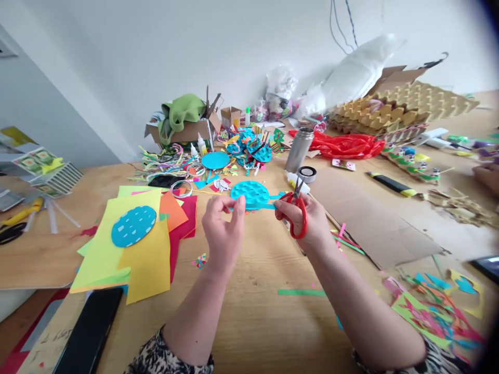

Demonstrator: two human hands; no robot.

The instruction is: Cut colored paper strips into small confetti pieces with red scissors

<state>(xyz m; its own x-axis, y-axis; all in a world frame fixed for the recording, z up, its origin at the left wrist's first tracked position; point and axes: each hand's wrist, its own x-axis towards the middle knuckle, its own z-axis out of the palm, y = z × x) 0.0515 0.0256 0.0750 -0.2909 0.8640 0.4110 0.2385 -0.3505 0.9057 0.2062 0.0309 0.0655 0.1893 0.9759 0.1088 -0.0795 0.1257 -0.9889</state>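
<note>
The right hand (312,221) grasps red-handled metal scissors (299,221), with a narrow blue paper strip (268,206) at its fingertips. The left hand (223,231) is curled, its thumb overlapping a round, bumpy blue disc (250,193) towards the tabletop's (253,322) far edge; whether it grips anything cannot be told. The picture's border cuts off a black phone (90,327) near the tabletop's near-left corner.

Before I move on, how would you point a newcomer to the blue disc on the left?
Find the black phone at lower left, then look just above it to the yellow sheets. The speckled disc lies on them. Unlike the other blue discs farther right, it has pale, blocky patches.
</note>
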